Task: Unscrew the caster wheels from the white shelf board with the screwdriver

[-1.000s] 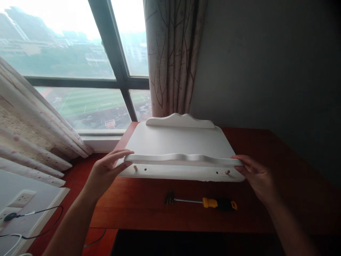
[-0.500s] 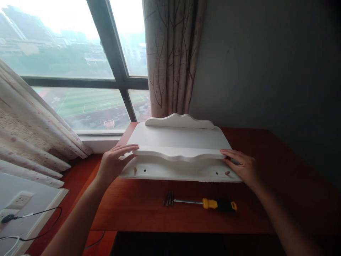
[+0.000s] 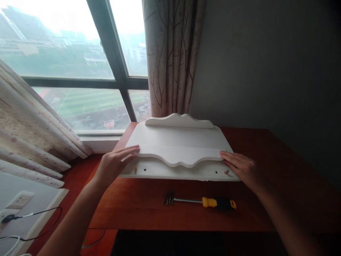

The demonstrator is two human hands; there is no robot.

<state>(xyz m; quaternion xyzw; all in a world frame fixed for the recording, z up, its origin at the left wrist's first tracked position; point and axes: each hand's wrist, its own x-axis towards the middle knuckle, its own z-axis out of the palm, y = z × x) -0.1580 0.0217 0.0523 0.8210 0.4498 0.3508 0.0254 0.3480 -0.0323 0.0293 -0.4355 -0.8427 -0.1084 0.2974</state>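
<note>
A white wavy-edged board [image 3: 179,155] is gripped at its two ends, left end by my left hand [image 3: 113,163], right end by my right hand [image 3: 241,166]. Its wavy edge faces me. Beneath it lies a white panel [image 3: 174,137], with a second wavy board [image 3: 179,121] standing along its far edge. Near the panel's close edge, a wooden dowel [image 3: 135,168] sticks up on the left and another dowel [image 3: 226,172] on the right, each beside a dark hole.
On the reddish wooden table [image 3: 133,209], a yellow-and-black screwdriver [image 3: 213,202] lies in front of the panel, beside several small screws or bolts [image 3: 168,197]. A window [image 3: 80,106] and curtain [image 3: 173,57] are behind. Cables [image 3: 34,215] run from a wall socket at left.
The held board has tilted, so its broad face and wavy edge show more and the edge sits lower in view. Both hands have turned slightly with it.
</note>
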